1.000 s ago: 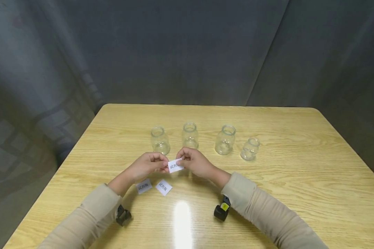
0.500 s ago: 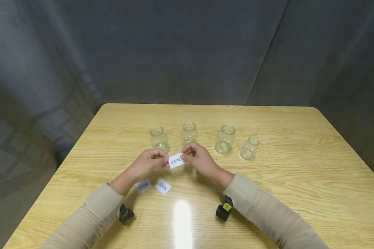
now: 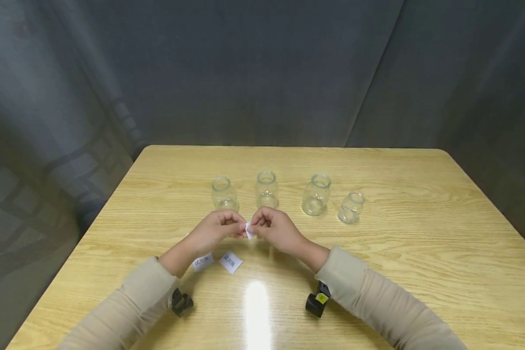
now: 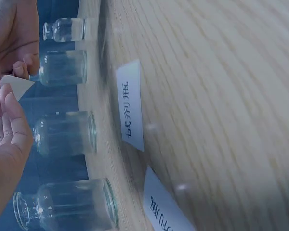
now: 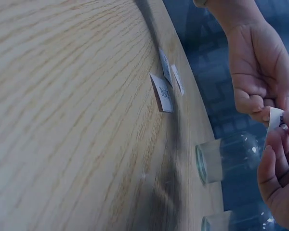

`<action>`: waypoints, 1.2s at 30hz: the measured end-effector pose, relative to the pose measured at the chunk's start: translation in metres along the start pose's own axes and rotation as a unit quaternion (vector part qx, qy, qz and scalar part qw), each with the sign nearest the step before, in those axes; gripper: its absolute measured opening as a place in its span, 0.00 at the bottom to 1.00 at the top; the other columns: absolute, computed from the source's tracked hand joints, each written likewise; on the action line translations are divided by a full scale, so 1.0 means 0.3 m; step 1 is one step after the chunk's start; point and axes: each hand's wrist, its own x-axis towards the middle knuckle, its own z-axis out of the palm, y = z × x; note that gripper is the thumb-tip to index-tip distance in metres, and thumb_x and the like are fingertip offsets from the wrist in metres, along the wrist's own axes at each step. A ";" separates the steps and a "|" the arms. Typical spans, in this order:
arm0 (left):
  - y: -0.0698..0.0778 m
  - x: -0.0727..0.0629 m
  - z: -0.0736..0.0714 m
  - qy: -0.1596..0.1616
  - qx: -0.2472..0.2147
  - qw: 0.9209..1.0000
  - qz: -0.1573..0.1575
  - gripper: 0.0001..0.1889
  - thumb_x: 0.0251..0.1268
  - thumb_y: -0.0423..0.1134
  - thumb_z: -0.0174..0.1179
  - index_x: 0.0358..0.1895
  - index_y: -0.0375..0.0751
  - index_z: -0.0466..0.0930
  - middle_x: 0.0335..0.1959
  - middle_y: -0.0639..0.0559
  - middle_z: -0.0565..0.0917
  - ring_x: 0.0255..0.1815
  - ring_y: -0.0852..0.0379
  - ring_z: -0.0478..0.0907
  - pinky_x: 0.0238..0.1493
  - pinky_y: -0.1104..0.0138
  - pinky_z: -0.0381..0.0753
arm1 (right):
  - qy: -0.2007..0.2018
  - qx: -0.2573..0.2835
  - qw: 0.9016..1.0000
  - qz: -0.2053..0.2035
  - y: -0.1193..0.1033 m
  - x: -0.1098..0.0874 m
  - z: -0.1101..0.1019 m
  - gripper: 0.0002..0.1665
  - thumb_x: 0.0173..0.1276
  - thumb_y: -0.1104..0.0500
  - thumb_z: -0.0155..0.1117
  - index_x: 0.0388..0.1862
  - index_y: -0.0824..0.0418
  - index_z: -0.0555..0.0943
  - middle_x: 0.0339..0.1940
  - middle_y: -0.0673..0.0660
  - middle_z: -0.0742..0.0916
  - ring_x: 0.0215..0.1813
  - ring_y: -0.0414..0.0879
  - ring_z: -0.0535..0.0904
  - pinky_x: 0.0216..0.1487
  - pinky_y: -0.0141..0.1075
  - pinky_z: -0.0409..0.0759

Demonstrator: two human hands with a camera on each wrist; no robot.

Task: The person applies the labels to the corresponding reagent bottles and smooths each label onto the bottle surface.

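Observation:
Over the table in front of the jars, my left hand [image 3: 216,232] and right hand [image 3: 277,231] meet at the fingertips. Both pinch a small white paper label [image 3: 249,230], mostly covered by fingers in the head view. In the left wrist view a blank side of the label [image 4: 20,86] shows; in the right wrist view a bit of its dark print is visible. Two more labels with printed characters lie on the table: one label [image 3: 230,262] in front of the hands, another label [image 3: 203,261] partly under my left wrist. A third label [image 5: 177,79] shows in the right wrist view.
Behind the hands stand a glass jar [image 3: 224,196], a second glass jar [image 3: 267,190], a third [image 3: 316,195] and a smaller glass jar [image 3: 351,208] at the right, all without lids. The wooden table [image 3: 398,272] ends at a dark curtain [image 3: 262,73].
The label was held stretched with its print facing up; now it is turned and mostly covered as the fingertips have come closer together. My left hand has shifted slightly right.

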 end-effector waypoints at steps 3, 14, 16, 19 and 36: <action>0.001 -0.002 0.006 -0.002 0.004 1.000 -0.001 0.11 0.59 0.34 0.51 0.39 0.26 0.71 0.32 0.43 0.77 0.36 0.51 0.75 0.45 0.60 0.73 | -0.004 0.002 1.000 -0.002 0.004 0.000 -0.002 0.03 0.56 0.67 0.58 0.30 0.66 0.73 0.23 0.53 0.77 0.28 0.56 0.73 0.28 0.35 0.75; -0.007 -0.010 0.008 -0.010 0.002 1.000 -0.013 0.11 0.58 0.33 0.53 0.40 0.26 0.72 0.32 0.44 0.79 0.37 0.52 0.76 0.46 0.58 0.73 | -0.014 0.000 1.000 0.021 0.013 -0.002 -0.002 0.04 0.55 0.69 0.58 0.30 0.68 0.73 0.22 0.53 0.76 0.26 0.49 0.71 0.28 0.38 0.75; -0.007 -0.010 0.010 -0.013 -0.006 1.000 -0.012 0.11 0.58 0.32 0.53 0.40 0.25 0.72 0.32 0.43 0.79 0.37 0.52 0.76 0.46 0.57 0.72 | -0.016 0.007 0.999 0.029 -0.004 -0.008 -0.001 0.04 0.55 0.70 0.57 0.30 0.69 0.73 0.22 0.54 0.76 0.26 0.51 0.72 0.28 0.38 0.75; -0.009 -0.010 0.013 -0.016 -0.015 1.000 -0.010 0.12 0.57 0.32 0.53 0.40 0.25 0.72 0.33 0.43 0.79 0.38 0.50 0.76 0.46 0.57 0.72 | -0.015 0.011 0.999 0.035 -0.049 -0.024 -0.001 0.03 0.55 0.71 0.56 0.30 0.71 0.72 0.22 0.55 0.75 0.27 0.52 0.71 0.30 0.40 0.76; -0.014 -0.008 0.017 -0.020 -0.002 1.000 0.005 0.10 0.56 0.33 0.54 0.37 0.26 0.73 0.31 0.43 0.79 0.37 0.50 0.77 0.43 0.61 0.75 | -0.029 0.040 0.998 0.033 0.021 -0.014 0.002 0.05 0.56 0.69 0.57 0.31 0.71 0.72 0.22 0.54 0.76 0.28 0.56 0.74 0.33 0.48 0.76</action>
